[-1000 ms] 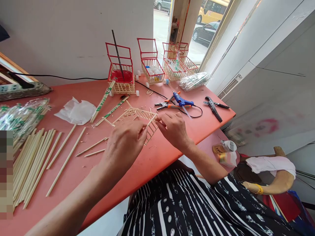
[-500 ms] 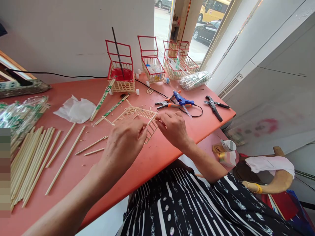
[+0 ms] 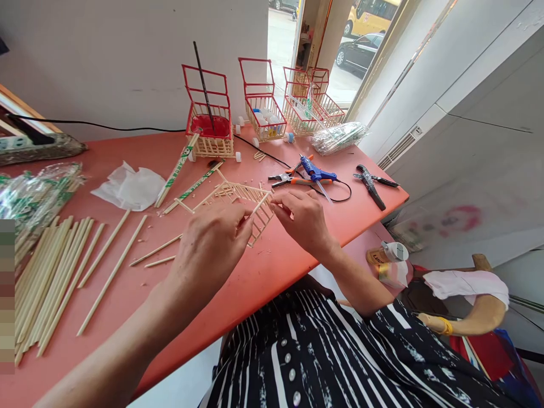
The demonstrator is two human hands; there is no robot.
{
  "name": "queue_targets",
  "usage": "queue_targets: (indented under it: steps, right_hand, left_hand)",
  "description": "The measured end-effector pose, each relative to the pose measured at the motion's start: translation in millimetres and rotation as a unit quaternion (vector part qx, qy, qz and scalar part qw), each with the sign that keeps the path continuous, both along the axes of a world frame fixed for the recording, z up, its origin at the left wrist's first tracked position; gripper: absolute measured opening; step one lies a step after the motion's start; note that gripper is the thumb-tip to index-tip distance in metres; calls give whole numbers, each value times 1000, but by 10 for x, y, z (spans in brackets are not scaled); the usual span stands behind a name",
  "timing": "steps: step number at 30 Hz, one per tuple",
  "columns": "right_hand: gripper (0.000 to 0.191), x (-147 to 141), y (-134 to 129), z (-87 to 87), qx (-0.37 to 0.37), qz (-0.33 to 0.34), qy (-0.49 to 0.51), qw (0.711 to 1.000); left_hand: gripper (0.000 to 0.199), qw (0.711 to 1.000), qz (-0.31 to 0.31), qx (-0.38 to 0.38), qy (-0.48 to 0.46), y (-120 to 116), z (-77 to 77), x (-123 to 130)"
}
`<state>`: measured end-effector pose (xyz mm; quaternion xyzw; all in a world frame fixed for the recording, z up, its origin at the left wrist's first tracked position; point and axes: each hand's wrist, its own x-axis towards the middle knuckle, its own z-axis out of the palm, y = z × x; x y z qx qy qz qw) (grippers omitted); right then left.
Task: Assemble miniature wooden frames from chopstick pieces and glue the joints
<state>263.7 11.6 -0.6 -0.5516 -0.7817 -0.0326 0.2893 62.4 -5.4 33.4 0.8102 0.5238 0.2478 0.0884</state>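
Note:
A light wooden stick frame (image 3: 260, 225) lies on the red table, partly behind my hands. My left hand (image 3: 219, 235) pinches a short stick (image 3: 260, 203) at the frame's near edge, between thumb and fingers. Just right of that stick's upper end is my right hand (image 3: 304, 218), its thumb and index finger brought together at the frame's corner. Anything between those fingertips is too small to make out. Loose sticks (image 3: 113, 275) lie to the left of my left hand.
Stick carts with red rims (image 3: 210, 127) stand along the back. A blue glue gun (image 3: 314, 170) and pliers (image 3: 283, 179) lie beyond my right hand, black cutters (image 3: 370, 187) at the right. White tissue (image 3: 131, 190) and wrapped sticks (image 3: 38, 198) are at the left.
The whole view has shifted slightly. My left hand has moved a little left and my right hand slightly right, so the gap between them is a bit wider.

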Motion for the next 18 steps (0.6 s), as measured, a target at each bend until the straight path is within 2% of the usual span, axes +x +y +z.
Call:
queue_targets:
  steps: [4, 8, 13, 18]
  right_hand:
    - [29, 54, -21, 27, 10, -5, 18, 1000]
    - [29, 57, -47, -47, 23, 14, 13, 1000]
    - [32, 2, -68, -153, 18, -17, -9, 1000]
    - [28, -42, -59, -189, 12, -31, -4, 999]
  left_hand:
    - [30, 1000, 5, -8, 6, -3, 22, -4]
    - [31, 1000, 0, -12, 3, -11, 24, 2]
    - [34, 1000, -6, -9, 2, -15, 5, 15]
    - [33, 1000, -6, -14, 9, -23, 11, 27]
